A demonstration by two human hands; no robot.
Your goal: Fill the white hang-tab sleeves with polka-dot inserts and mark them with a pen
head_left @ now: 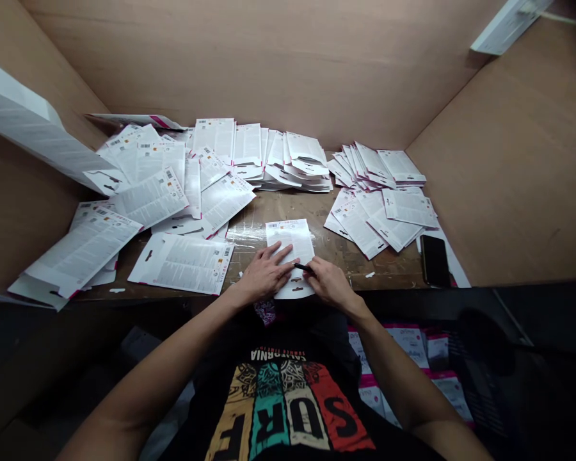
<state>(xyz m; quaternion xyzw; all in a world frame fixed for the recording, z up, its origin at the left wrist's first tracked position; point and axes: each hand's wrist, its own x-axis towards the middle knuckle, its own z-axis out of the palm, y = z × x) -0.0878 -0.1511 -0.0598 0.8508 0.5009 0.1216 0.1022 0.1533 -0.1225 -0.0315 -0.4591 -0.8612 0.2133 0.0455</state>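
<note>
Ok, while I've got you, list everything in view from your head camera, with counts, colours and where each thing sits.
Packaging card: one, white with printed text, flat on the table under both hands.
Black pen: one, black, at the right hand's fingers.
Loose packaging cards: too many to count, white with pink edges, spread and piled across the table.
Wooden table: one, brown, scuffed, under the cards.
Smartphone: one, black, at the table's front right.
Wall panels: three, tan, behind and beside the table.
T-shirt: one, black with multicoloured SURF print, on the person.
Left hand: one, flat on the card.
Right hand: one, at the pen.
</note>
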